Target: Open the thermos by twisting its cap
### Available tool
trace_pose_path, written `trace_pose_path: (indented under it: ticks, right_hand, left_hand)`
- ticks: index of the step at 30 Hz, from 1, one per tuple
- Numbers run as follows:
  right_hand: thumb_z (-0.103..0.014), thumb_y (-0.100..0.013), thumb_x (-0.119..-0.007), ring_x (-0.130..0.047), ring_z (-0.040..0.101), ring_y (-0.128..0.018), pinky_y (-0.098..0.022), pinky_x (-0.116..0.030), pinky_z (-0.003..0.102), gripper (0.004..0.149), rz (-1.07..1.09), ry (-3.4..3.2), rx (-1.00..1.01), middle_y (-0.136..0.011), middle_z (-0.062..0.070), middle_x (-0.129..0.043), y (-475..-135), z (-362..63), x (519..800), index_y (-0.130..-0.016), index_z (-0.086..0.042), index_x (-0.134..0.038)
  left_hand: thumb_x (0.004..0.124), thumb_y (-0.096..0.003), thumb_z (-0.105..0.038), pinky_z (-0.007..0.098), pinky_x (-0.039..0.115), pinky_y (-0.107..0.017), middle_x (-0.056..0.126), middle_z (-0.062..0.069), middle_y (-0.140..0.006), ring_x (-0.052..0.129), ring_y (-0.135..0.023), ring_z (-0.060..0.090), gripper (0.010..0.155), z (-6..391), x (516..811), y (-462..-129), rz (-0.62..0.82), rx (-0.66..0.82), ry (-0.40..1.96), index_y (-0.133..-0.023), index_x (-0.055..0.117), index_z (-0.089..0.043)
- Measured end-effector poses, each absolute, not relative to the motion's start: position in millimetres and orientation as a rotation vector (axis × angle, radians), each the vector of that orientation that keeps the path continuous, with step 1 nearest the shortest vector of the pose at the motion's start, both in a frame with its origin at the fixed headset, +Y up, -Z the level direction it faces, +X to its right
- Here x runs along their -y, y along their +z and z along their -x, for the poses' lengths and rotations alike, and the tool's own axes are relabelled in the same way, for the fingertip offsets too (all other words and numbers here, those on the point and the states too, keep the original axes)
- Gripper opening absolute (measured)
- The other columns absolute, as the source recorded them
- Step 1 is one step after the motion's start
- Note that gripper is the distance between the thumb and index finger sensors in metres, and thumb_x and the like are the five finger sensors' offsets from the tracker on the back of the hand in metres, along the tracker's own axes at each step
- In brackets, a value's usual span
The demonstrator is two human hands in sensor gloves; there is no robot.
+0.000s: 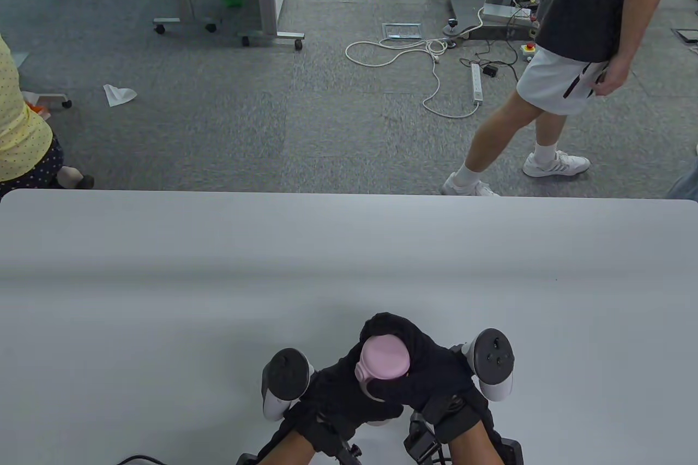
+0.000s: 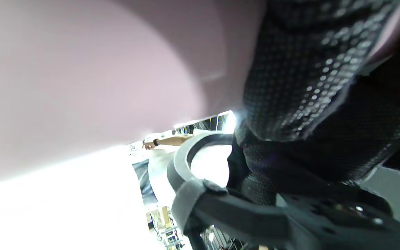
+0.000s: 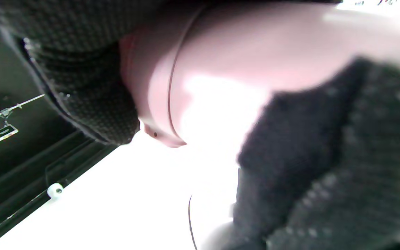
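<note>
Table view: pink thermos (image 1: pixel 381 364) stands upright near the table's (image 1: pixel 163 296) front edge, betw. both gloved hands. Its cap (image 1: pixel 386 357) is on; a seam betw. cap and body shows in right wrist view, so nothing of the inside is visible and contents can't be told. Right hand (image 1: pixel 431 372) wraps over and around the cap, fingers curled past its far side and thumb across the near side, clamped on it. Left hand (image 1: pixel 338 394) grips the thermos body lower down, fingers closed round it; the body itself is almost wholly hidden by both gloves, only a pale sliver shows below the left fingers. White-and-black tracker (image 1: pixel 283 380) on the back of left hand, another tracker (image 1: pixel 491 364) on the right.

Left wrist view: blurred pink wall fills the upper left, glove fabric right, strap hardware below; bkgd blown out. Right wrist view: cap edge sharp, the rest soft and overexposed.

Beyond the table: grey carpet, a white cable (image 1: pixel 425 61), a person in white shorts (image 1: pixel 556 78), head cut off by the frame.
</note>
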State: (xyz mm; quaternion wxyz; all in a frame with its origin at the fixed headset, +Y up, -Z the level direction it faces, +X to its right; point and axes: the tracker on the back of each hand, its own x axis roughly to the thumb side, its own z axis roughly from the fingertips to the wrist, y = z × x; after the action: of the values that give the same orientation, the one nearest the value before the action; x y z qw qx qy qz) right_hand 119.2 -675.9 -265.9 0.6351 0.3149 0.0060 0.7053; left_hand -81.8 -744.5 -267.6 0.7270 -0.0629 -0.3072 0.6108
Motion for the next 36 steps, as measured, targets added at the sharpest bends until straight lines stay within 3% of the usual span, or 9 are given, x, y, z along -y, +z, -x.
trace_pose_path:
  ticks: [10, 22, 23, 24, 26, 27, 28, 29, 36]
  right_hand:
    - [-0.058, -0.049, -0.095, -0.053, 0.059, -0.096, -0.067, -0.05, 0.073, 0.1, -0.564, 1.924, 0.236, -0.115, 0.029, -0.04, -240.6, -100.8, 664.2, -0.116, -0.013, -0.037]
    - [-0.064, -0.048, -0.097, -0.071, 0.049, -0.087, -0.07, -0.054, 0.068, 0.09, -0.528, 1.931, 0.466, -0.103, 0.017, -0.066, -235.7, -102.5, 660.5, -0.109, -0.012, -0.054]
    - [-0.053, -0.044, -0.101, -0.072, 0.046, -0.088, -0.07, -0.054, 0.068, 0.089, -0.531, 1.918, 0.44, -0.103, 0.017, -0.067, -236.9, -103.9, 660.8, -0.108, -0.012, -0.056]
    - [-0.086, -0.053, -0.084, -0.072, 0.046, -0.089, -0.07, -0.054, 0.068, 0.095, -0.541, 1.906, 0.428, -0.103, 0.016, -0.067, -238.0, -104.6, 661.3, -0.107, -0.013, -0.057]
    - [-0.087, -0.065, -0.077, -0.072, 0.045, -0.089, -0.07, -0.054, 0.069, 0.085, -0.563, 1.864, 0.39, -0.102, 0.016, -0.068, -241.1, -106.4, 663.0, -0.105, -0.014, -0.061]
    - [-0.075, -0.05, -0.092, -0.073, 0.045, -0.089, -0.07, -0.054, 0.069, 0.087, -0.582, 1.842, 0.367, -0.102, 0.015, -0.069, -242.8, -107.4, 663.5, -0.105, -0.014, -0.062]
    - [-0.075, -0.054, -0.091, -0.072, 0.045, -0.089, -0.069, -0.053, 0.07, 0.084, -0.61, 1.816, 0.338, -0.102, 0.015, -0.069, -244.8, -108.2, 663.8, -0.105, -0.015, -0.063]
    - [-0.05, -0.041, -0.104, -0.072, 0.045, -0.09, -0.069, -0.053, 0.07, 0.083, -0.632, 1.79, 0.301, -0.102, 0.015, -0.07, -246.7, -109.3, 664.1, -0.104, -0.015, -0.064]
    - [-0.051, -0.045, -0.101, -0.07, 0.046, -0.093, -0.068, -0.051, 0.073, 0.081, -0.669, 1.755, 0.136, -0.104, 0.014, -0.069, -254.5, -118.5, 665.7, -0.107, -0.015, -0.063]
  left_hand:
    - [0.102, -0.0128, -0.056, 0.066, 0.059, -0.065, 0.052, 0.016, -0.113, 0.06, -0.099, 0.046, 0.117, 90.5, 744.3, -265.4, 0.011, 0.559, 1.285, -0.108, 0.042, -0.023]
    - [0.103, -0.0105, -0.057, 0.065, 0.06, -0.065, 0.055, 0.016, -0.11, 0.063, -0.097, 0.045, 0.118, 87.0, 738.4, -263.1, -0.026, 0.597, 1.244, -0.107, 0.044, -0.022]
    - [0.103, -0.0103, -0.057, 0.065, 0.06, -0.065, 0.055, 0.016, -0.11, 0.063, -0.097, 0.045, 0.118, 87.1, 738.5, -263.3, -0.019, 0.601, 1.242, -0.107, 0.044, -0.022]
    - [0.103, -0.01, -0.057, 0.065, 0.06, -0.065, 0.056, 0.016, -0.11, 0.064, -0.097, 0.045, 0.118, 87.1, 738.6, -263.2, -0.013, 0.605, 1.242, -0.107, 0.045, -0.022]
    - [0.103, -0.0082, -0.058, 0.065, 0.061, -0.065, 0.057, 0.017, -0.109, 0.065, -0.097, 0.042, 0.12, 86.4, 739.0, -264.0, 0.015, 0.626, 1.245, -0.107, 0.046, -0.021]
    - [0.103, -0.0078, -0.058, 0.065, 0.061, -0.065, 0.058, 0.016, -0.109, 0.066, -0.096, 0.045, 0.12, 86.3, 739.6, -263.9, 0.034, 0.64, 1.251, -0.107, 0.046, -0.021]
    - [0.103, -0.0073, -0.058, 0.065, 0.061, -0.065, 0.058, 0.017, -0.109, 0.066, -0.095, 0.045, 0.12, 85.9, 740.0, -264.1, 0.034, 0.648, 1.259, -0.107, 0.047, -0.021]
    - [0.104, -0.0071, -0.057, 0.066, 0.061, -0.065, 0.059, 0.017, -0.109, 0.066, -0.096, 0.044, 0.12, 85.4, 740.3, -264.6, 0.05, 0.661, 1.265, -0.107, 0.047, -0.021]
    - [0.103, -0.0091, -0.056, 0.066, 0.061, -0.065, 0.057, 0.016, -0.111, 0.065, -0.097, 0.045, 0.119, 78.3, 746.4, -264.2, 0.092, 0.675, 1.288, -0.107, 0.046, -0.021]
